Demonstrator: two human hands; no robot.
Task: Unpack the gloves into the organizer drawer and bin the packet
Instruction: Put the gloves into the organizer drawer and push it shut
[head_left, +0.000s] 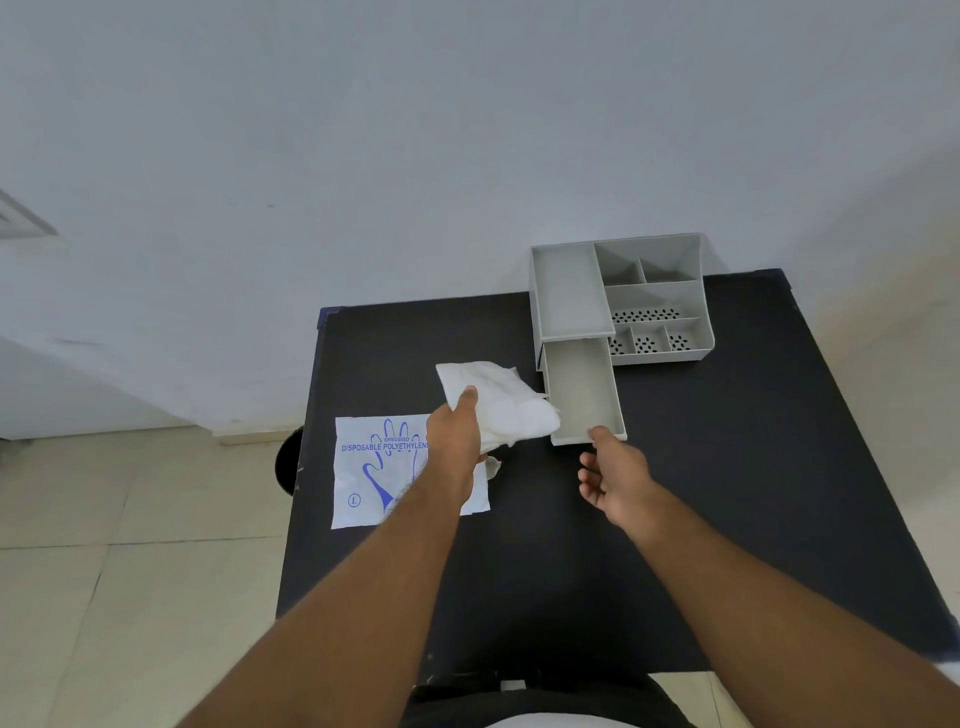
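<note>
My left hand (457, 436) grips a folded wad of white plastic gloves (501, 402), held just left of the pulled-out grey drawer (582, 387). The drawer sticks out from the bottom of the grey organizer (569, 291) and looks empty. My right hand (613, 475) is at the drawer's front edge, thumb touching its rim, fingers loosely curled and holding nothing. The flat glove packet (384, 473), white with a blue printed hand, lies on the black table under my left forearm.
The black table (727, 467) stands against a pale wall. The organizer's open compartments (652, 306) sit at the back right. A dark round bin (288, 462) shows on the tiled floor beside the table's left edge.
</note>
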